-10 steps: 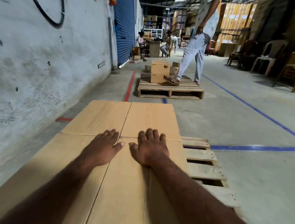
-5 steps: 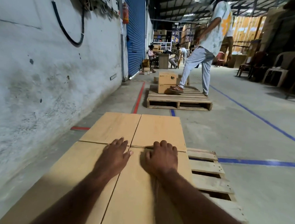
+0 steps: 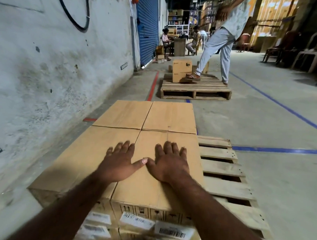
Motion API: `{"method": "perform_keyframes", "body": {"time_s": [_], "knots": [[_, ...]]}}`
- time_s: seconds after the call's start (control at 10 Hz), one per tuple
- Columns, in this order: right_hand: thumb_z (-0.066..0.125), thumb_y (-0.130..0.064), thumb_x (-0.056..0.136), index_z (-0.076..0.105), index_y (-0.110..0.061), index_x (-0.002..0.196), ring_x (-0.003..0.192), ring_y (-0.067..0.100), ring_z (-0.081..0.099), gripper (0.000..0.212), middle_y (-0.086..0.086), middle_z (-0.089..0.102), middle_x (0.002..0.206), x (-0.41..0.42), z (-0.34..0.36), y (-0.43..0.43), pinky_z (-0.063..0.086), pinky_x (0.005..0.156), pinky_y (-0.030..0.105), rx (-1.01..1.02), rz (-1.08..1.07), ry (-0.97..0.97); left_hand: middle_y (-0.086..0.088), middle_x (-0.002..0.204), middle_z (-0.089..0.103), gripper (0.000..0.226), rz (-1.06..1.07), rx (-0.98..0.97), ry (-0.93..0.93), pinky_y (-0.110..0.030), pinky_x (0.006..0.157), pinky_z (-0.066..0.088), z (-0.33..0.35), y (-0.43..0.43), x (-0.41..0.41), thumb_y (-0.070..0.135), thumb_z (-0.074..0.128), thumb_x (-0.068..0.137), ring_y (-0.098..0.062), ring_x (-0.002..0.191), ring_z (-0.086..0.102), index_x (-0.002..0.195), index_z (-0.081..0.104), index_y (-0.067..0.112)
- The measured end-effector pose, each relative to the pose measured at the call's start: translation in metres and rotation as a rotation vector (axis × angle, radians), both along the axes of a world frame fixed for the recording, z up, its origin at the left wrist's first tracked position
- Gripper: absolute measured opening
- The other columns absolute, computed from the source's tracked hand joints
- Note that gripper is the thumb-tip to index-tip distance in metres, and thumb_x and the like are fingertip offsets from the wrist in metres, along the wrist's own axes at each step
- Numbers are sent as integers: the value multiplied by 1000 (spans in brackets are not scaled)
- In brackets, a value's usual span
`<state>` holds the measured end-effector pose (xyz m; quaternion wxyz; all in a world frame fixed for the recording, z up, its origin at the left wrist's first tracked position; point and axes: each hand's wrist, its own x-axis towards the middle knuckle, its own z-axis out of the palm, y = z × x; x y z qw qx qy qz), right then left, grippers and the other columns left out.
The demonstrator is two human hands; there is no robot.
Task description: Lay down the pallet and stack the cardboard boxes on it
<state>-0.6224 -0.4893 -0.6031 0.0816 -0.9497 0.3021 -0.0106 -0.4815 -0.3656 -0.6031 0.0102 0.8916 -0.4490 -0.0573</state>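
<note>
Left hand [image 3: 118, 165] and right hand [image 3: 170, 165] laid flat on near-right box [image 3: 151, 188] top, fingers spread, thumbs touching. Boxes stacked on pallet [image 3: 222, 168], slats exposed right of stack.

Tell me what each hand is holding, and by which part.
Nothing gripped: left hand and right hand lie flat, open, on the near cardboard box top.

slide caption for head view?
Both hands flat on the stacked cardboard boxes covering part of the wooden pallet.
</note>
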Motion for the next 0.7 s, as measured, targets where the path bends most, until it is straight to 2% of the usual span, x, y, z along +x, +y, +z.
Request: {"method": "perform_keyframes", "body": {"time_s": [0.1,0.3,0.4,0.5,0.6,0.7], "knots": [[15,-70,93,16,-18,161,156,38,1,85,19,8,168,1,-6,3,-2,121,63,-25,-17,-29,-3,168,-4,120,-2,-10,-21,-48,123,-1,-2,0,0,91,-7,62,-23,154,-4,159,4,21],[11,-69,95,12,-14,161,155,40,-3,86,23,3,168,5,-15,-2,-4,120,65,-6,14,-67,-4,168,-3,126,1,-18,-32,-45,123,0,-6,-2,-2,93,-14,60,-21,154,-4,159,5,17],[11,-68,95,13,-13,161,155,42,-2,86,23,3,168,5,-14,-2,-4,119,66,11,3,-60,-6,168,-1,103,-4,-4,-19,-45,123,1,-4,-4,-2,79,0,78,-21,154,-3,159,7,15],[15,-65,96,15,-12,160,154,44,1,83,24,6,167,5,-3,-1,-1,118,69,33,5,30,-6,168,0,75,-4,6,27,-43,123,1,-2,-3,-1,59,19,100,-21,154,-1,159,8,14],[26,-67,96,25,-14,158,152,43,13,82,21,17,166,8,38,-10,6,118,68,98,51,208,-10,165,16,67,27,113,72,-48,120,12,22,-13,4,51,32,102,-26,152,15,155,21,12],[34,-66,95,43,-20,149,148,37,29,71,14,40,157,13,107,-29,11,120,63,133,81,220,-13,148,46,52,-19,133,-12,-49,113,26,85,-38,-10,45,36,101,-29,138,39,138,44,11]]}}
